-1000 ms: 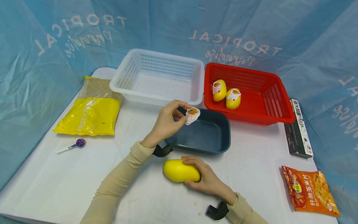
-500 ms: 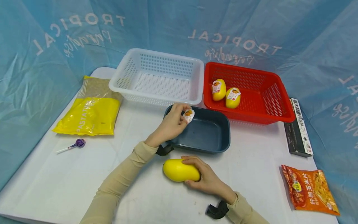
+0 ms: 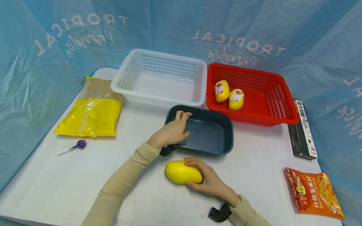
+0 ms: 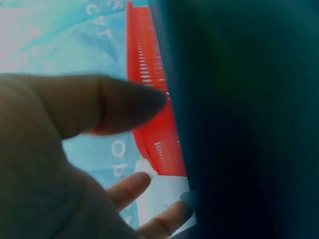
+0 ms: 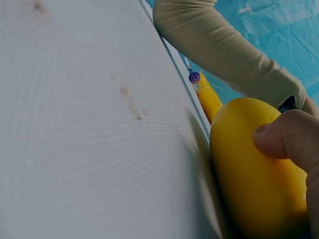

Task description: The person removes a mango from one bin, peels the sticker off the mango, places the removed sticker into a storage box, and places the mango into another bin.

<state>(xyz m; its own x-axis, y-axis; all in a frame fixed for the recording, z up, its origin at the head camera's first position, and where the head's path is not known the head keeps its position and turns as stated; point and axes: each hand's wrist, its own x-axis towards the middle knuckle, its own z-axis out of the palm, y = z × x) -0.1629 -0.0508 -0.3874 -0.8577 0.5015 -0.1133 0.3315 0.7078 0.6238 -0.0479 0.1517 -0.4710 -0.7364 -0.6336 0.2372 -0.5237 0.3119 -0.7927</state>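
Observation:
My left hand point(image 3: 173, 130) reaches over the left part of the dark blue tray point(image 3: 215, 150), thumb and fingers spread apart. A small white sliver of the label point(image 3: 188, 117) shows at its fingertips; the rest is hidden. In the left wrist view the thumb point(image 4: 129, 102) stands apart from the fingers, beside the dark tray wall point(image 4: 239, 119). Nearer to me, my right hand point(image 3: 207, 179) grips a plain yellow mango point(image 3: 181, 172) by its right end, lying on the white table. The right wrist view shows the thumb pressed on the mango point(image 5: 249, 164).
Behind the tray stand a white basket point(image 3: 158, 99) and a red basket point(image 3: 263, 117) holding two labelled mangoes point(image 3: 236, 99). A yellow pasta bag point(image 3: 90, 116) and a lollipop point(image 3: 81, 144) lie left. A black pasta box point(image 3: 302, 131) and an orange snack bag point(image 3: 314, 193) lie right.
My left hand has come down over the tray, its thumb parting from its fingers. The label, pinched in plain sight before, is now mostly hidden. The right hand and mango stay put.

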